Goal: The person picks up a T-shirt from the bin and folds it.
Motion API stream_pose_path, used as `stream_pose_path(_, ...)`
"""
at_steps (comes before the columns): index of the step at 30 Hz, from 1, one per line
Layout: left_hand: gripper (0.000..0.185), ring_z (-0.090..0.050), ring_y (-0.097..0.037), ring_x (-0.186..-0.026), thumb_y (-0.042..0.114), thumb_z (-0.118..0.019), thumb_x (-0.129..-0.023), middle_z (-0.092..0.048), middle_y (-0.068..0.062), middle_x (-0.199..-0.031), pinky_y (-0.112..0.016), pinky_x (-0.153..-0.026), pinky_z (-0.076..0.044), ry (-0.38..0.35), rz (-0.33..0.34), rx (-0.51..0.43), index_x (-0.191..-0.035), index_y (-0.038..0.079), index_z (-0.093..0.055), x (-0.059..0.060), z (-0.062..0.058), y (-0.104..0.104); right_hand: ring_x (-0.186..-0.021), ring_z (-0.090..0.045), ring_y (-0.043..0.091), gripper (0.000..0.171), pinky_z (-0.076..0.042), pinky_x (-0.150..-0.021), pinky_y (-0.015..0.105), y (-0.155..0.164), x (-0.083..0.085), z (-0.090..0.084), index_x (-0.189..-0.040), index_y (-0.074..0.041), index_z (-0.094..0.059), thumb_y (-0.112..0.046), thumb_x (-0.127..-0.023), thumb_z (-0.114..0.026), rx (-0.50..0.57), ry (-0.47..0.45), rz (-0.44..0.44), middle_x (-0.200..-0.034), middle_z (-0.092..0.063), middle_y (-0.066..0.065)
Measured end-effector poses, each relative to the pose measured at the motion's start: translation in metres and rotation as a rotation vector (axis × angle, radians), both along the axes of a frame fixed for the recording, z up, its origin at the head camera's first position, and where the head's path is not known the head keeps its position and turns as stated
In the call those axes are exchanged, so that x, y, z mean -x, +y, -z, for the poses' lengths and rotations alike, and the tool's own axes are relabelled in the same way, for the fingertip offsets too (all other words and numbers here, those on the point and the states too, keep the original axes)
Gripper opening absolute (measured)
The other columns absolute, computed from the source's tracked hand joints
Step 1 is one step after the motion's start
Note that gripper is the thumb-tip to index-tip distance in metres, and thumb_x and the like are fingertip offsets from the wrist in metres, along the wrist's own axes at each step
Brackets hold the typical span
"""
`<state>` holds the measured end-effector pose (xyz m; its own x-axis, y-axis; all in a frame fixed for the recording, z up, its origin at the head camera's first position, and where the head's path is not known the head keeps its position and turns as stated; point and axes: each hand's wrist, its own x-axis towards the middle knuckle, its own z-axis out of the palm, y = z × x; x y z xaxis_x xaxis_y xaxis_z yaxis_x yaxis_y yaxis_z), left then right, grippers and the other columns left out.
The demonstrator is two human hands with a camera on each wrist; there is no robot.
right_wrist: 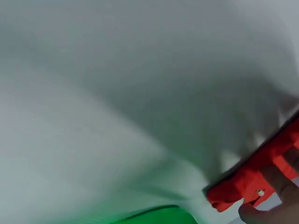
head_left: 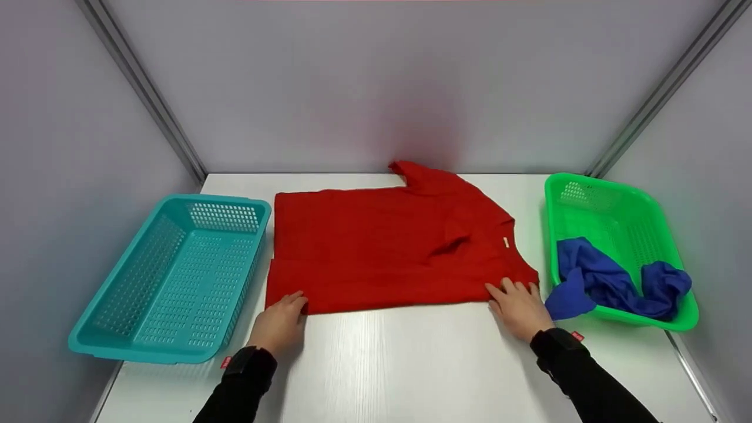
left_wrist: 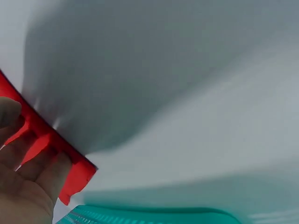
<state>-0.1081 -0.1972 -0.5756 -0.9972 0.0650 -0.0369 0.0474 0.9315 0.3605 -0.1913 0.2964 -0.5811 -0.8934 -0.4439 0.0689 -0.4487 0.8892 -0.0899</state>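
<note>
A red short-sleeved shirt (head_left: 364,247) lies sideways on the white table, its neckline with a small pale label toward the right. One sleeve sticks out at the far side, and the near side looks folded into a straight edge. My left hand (head_left: 277,324) rests its fingers on the shirt's near left corner; in the left wrist view those fingers lie extended on the red cloth (left_wrist: 77,179). At the near right corner, my right hand (head_left: 520,310) touches the fabric with spread fingers. The right wrist view shows this hand (right_wrist: 282,205) only partly, at the frame's edge.
A teal perforated basket (head_left: 170,200) stands on the left. On the right is a green basket (head_left: 643,205) with crumpled blue cloth (head_left: 605,276) in it, part of which hangs over the near left rim. Grey panels (head_left: 352,88) enclose the table's back and sides.
</note>
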Motion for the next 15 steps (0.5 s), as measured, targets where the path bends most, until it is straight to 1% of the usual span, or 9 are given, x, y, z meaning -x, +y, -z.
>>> stream_pose_path(2, 0.028, -0.070, -0.036, -0.106, 0.010, -0.074, -0.091, -0.073, -0.016, -0.116, -0.049, -0.095, -0.056, 0.011, 0.011, -0.002, -0.118, 0.003, -0.070, -0.005, -0.002, -0.002, -0.090, -0.059, 0.036, 0.026, -0.047, -0.095, 0.059, -0.001, -0.007, -0.002, -0.115, 0.001, -0.071, -0.017, -0.097, -0.069, -0.020, 0.054, -0.022, -0.095, -0.064, 0.013)
stream_pose_path(4, 0.017, -0.071, -0.030, -0.085, 0.007, -0.073, -0.090, -0.074, -0.012, -0.095, -0.047, -0.084, -0.059, 0.005, 0.024, 0.008, -0.107, 0.005, -0.072, -0.010, -0.006, -0.004, -0.080, -0.061, 0.035, 0.014, -0.052, -0.084, 0.050, -0.003, -0.013, -0.006, -0.097, -0.001, -0.069, -0.014, -0.094, -0.071, -0.038, 0.074, -0.041, -0.082, -0.065, 0.013)
stream_pose_path(5, 0.011, -0.068, -0.027, -0.076, 0.006, -0.072, -0.090, -0.072, -0.009, -0.083, -0.045, -0.078, -0.059, -0.004, 0.030, 0.013, -0.102, 0.006, -0.072, -0.012, -0.007, -0.005, -0.074, -0.061, 0.034, 0.012, -0.054, -0.078, 0.048, -0.004, -0.017, -0.009, -0.089, -0.003, -0.066, -0.013, -0.092, -0.072, -0.053, 0.072, -0.051, -0.075, -0.064, 0.012)
stream_pose_path(6, 0.007, -0.064, -0.024, -0.068, 0.004, -0.070, -0.090, -0.068, -0.006, -0.075, -0.044, -0.073, -0.059, -0.015, 0.035, 0.018, -0.097, 0.007, -0.071, -0.014, -0.009, -0.007, -0.068, -0.061, 0.033, 0.014, -0.054, -0.071, 0.046, -0.006, -0.020, -0.011, -0.083, -0.005, -0.063, -0.012, -0.092, -0.072, -0.069, 0.051, -0.062, -0.069, -0.062, 0.010)
stream_pose_path(7, 0.006, -0.061, -0.022, -0.065, 0.003, -0.068, -0.091, -0.065, -0.004, -0.070, -0.043, -0.070, -0.057, -0.032, 0.034, 0.020, -0.093, 0.007, -0.071, -0.016, -0.010, -0.009, -0.063, -0.060, 0.031, 0.017, -0.053, -0.064, 0.044, -0.007, -0.023, -0.014, -0.079, -0.007, -0.060, -0.011, -0.092, -0.071, -0.078, 0.020, -0.071, -0.064, -0.059, 0.009)
stream_pose_path(9, 0.011, -0.055, -0.019, -0.062, 0.000, -0.064, -0.092, -0.059, -0.001, -0.065, -0.041, -0.067, -0.055, -0.062, 0.026, 0.018, -0.088, 0.008, -0.071, -0.020, -0.014, -0.012, -0.058, -0.059, 0.030, 0.022, -0.051, -0.056, 0.043, -0.008, -0.029, -0.018, -0.074, -0.009, -0.058, -0.011, -0.093, -0.068, -0.087, -0.054, -0.088, -0.059, -0.055, 0.006)
stream_pose_path(11, 0.012, -0.053, -0.019, -0.062, 0.000, -0.063, -0.092, -0.058, 0.000, -0.065, -0.041, -0.068, -0.054, -0.083, 0.013, 0.006, -0.086, 0.008, -0.070, -0.022, -0.016, -0.015, -0.054, -0.059, 0.028, 0.027, -0.050, -0.051, 0.042, -0.007, -0.034, -0.022, -0.068, -0.011, -0.059, -0.012, -0.093, -0.067, -0.082, -0.109, -0.114, -0.056, -0.053, 0.003)
stream_pose_path(12, 0.012, -0.054, -0.019, -0.063, 0.000, -0.064, -0.092, -0.060, 0.000, -0.067, -0.041, -0.069, -0.054, -0.091, 0.008, 0.002, -0.086, 0.008, -0.071, -0.023, -0.017, -0.016, -0.053, -0.058, 0.027, 0.029, -0.049, -0.050, 0.041, -0.005, -0.036, -0.023, -0.065, -0.012, -0.058, -0.013, -0.093, -0.067, -0.076, -0.130, -0.130, -0.055, -0.051, 0.001)
stream_pose_path(15, 0.008, -0.055, -0.020, -0.065, 0.004, -0.067, -0.092, -0.063, -0.001, -0.070, -0.043, -0.072, -0.056, -0.104, 0.016, 0.011, -0.088, 0.008, -0.073, -0.026, -0.019, -0.017, -0.051, -0.055, 0.023, 0.035, -0.047, -0.050, 0.040, 0.000, -0.043, -0.027, -0.057, -0.015, -0.056, -0.016, -0.089, -0.070, -0.082, -0.151, -0.209, -0.053, -0.050, -0.001)
